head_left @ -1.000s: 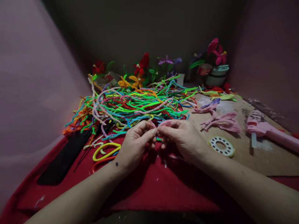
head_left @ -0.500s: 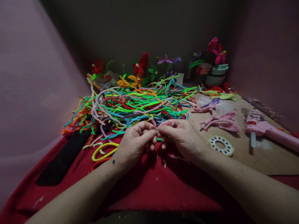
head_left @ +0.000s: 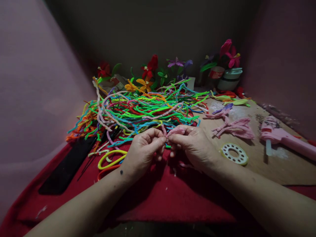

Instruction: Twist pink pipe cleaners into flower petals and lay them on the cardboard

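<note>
Over the red cloth, my left hand (head_left: 148, 146) and my right hand (head_left: 191, 143) meet, fingertips almost touching. Between them is a pink fuzzy stem piece (head_left: 176, 131), pinched in both hands; one pink end sticks up beside my left fingertips and a looped part lies along my right fingers. The exact spot where the fingertips grip is too small to make out. Just beyond the hands spreads a tangled pile of multicoloured fuzzy stems (head_left: 148, 110). Several pink shaped pieces (head_left: 237, 128) lie on the cardboard (head_left: 269, 168) to the right.
At right rest a pink glue gun (head_left: 278, 133) and a white disc with holes (head_left: 234, 153). A black phone-like slab (head_left: 65, 168) and yellow-handled scissors (head_left: 111, 160) are at left. Fuzzy flowers (head_left: 146, 70) and a pale green jar (head_left: 229, 79) stand behind.
Both hands keep their pinch on the pink piece, with only slight finger movement. The looped pink part shows a little more above my right fingers.
</note>
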